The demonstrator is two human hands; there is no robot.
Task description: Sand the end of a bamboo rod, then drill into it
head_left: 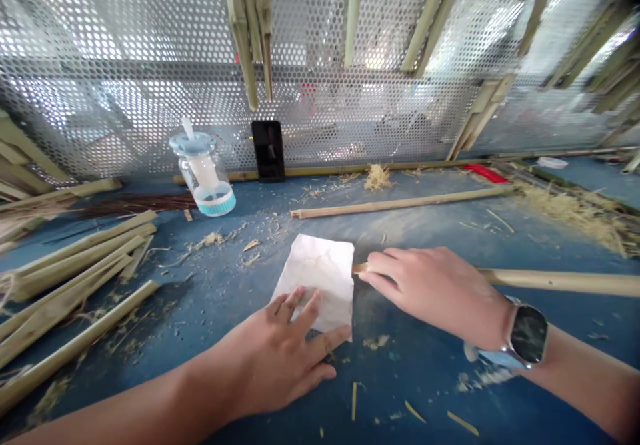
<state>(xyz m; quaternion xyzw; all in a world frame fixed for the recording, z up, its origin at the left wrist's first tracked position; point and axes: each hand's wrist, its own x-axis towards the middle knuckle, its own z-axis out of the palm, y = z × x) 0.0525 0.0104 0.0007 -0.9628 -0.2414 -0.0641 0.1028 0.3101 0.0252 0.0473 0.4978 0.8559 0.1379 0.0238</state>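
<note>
My left hand (295,348) lies with spread fingers on the lower part of a creased white sheet (327,265), which looks like paper or cloth. Just to the right of it, my right hand (430,282) is closed around a bamboo stick (560,282). The stick's narrow tip pokes out between thumb and fingers and meets the sheet's right edge; whether it goes beneath the sheet I cannot tell. Its shaft runs off to the right behind the wrist, which wears a smartwatch (530,333).
A second bamboo stick (400,202) lies beyond my hands on the blue tabletop (240,325). Bundled bamboo pieces (75,258) lie at left. A clear bottle (205,175) and black phone (269,152) stand before the perforated metal wall (320,112). Shavings (379,177) and a red object (486,173) lie farther back.
</note>
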